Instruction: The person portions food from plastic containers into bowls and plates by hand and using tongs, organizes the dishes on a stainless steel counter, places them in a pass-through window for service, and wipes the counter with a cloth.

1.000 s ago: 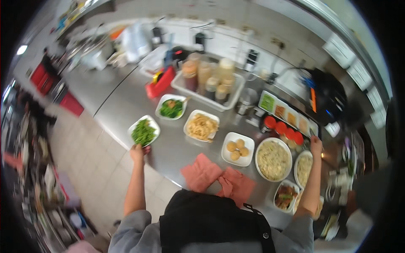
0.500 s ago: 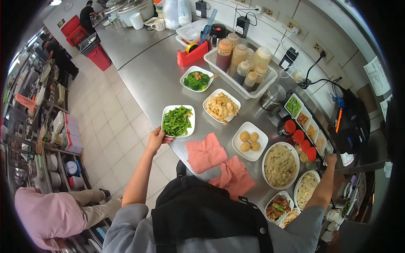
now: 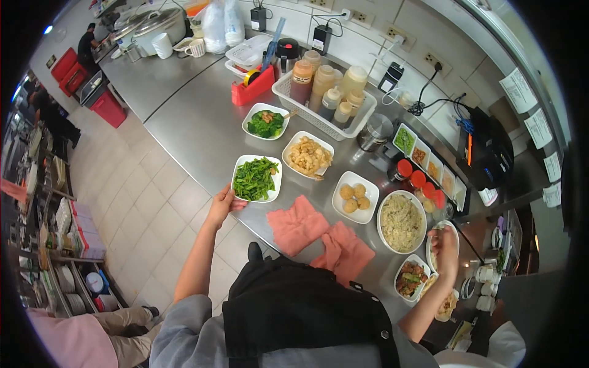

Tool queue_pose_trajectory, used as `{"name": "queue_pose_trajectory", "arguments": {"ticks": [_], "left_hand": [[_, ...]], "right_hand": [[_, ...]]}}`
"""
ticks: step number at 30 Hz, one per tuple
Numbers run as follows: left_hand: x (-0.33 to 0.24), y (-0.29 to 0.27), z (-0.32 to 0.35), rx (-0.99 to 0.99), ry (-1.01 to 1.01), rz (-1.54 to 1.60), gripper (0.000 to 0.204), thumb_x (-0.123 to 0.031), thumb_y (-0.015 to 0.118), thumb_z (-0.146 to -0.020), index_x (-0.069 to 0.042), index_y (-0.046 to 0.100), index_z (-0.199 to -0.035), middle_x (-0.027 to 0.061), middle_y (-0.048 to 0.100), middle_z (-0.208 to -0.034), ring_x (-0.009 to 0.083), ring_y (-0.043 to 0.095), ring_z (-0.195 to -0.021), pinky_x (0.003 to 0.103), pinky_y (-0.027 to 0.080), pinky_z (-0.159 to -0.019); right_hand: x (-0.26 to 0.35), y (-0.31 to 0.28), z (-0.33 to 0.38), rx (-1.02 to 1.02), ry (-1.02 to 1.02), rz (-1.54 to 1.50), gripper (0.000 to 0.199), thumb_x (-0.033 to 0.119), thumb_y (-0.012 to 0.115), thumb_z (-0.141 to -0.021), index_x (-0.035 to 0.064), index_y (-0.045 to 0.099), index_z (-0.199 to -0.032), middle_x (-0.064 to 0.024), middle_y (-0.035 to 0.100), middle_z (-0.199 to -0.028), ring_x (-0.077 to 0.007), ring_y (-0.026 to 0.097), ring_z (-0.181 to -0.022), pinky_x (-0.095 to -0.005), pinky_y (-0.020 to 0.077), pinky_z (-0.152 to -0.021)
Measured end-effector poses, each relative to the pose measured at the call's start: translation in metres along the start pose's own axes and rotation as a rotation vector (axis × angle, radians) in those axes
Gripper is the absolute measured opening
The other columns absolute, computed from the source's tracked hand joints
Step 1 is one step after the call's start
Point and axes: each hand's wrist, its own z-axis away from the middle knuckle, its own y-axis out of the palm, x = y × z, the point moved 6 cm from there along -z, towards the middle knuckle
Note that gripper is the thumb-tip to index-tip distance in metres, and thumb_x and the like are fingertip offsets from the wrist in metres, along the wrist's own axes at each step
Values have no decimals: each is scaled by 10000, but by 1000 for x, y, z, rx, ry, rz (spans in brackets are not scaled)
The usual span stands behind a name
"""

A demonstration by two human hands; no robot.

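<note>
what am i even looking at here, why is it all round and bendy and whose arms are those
The picture comes from a wide fisheye camera worn on a person's head, looking down, so straight edges bend near the rim. The two arms rising from the bottom are that person's own. The left hand grips the edge of a plate of greens on a steel counter. The right hand rests on a plate at the counter's right end; what is on it is hidden. Between them lie two pink cloths, a big bowl of rice, a plate of fried balls, more dishes, and a basket of sauce bottles.
</note>
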Motion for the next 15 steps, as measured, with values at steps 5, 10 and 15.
{"name": "queue_pose_trajectory", "arguments": {"ticks": [5, 10, 15], "left_hand": [[10, -17, 12, -172, 14, -4, 405, -260, 385, -1026, -11, 439, -1341, 112, 687, -919, 175, 686, -819, 267, 556, -718], [45, 15, 38, 27, -199, 86, 350, -247, 395, -1015, -4, 491, -1248, 135, 689, -961, 198, 684, -847, 284, 555, -723], [27, 89, 40, 170, -197, 334, 375, -210, 438, -992, -31, 329, -1303, 203, 651, -1056, 246, 678, -874, 333, 563, -748]], "right_hand": [[-5, 176, 47, 384, -206, 454, 327, 283, 484, -945, 70, 486, -1192, -76, 590, -900, -213, 568, -776, -349, 464, -709], [-13, 285, 75, 530, -557, 925, 296, 166, 529, -865, -7, 547, -1105, -202, 642, -951, -370, 628, -921, -443, 491, -782], [-41, 325, 77, 592, -808, 1330, 182, 110, 515, -825, -13, 608, -922, -180, 657, -876, -313, 658, -815, -427, 520, -687]]}}
